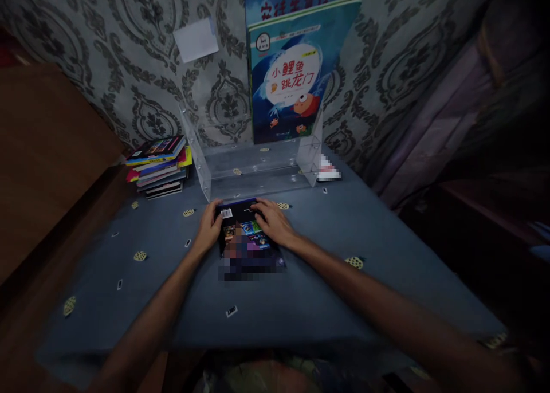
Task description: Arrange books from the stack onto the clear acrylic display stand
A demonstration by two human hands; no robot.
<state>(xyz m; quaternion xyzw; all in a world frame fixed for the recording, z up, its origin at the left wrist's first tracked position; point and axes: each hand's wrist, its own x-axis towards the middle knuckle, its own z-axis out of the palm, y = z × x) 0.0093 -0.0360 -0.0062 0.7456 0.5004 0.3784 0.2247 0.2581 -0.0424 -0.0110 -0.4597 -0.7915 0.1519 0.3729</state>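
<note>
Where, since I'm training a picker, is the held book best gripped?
Probably by its side edges near the far corners, coming from either side as the left hand and right hand do: the held book is thin and broad, cover up, and the stand sits close beyond its far edge.

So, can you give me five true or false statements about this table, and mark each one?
1. The left hand touches the dark book. True.
2. The right hand is away from that book. False: it touches it too.
3. The pile of books is right of the clear rack. False: it is on the left.
4. A blue picture book stands behind the dark book. True.
5. The tablecloth is plain. False: it has pineapples printed on it.
</note>
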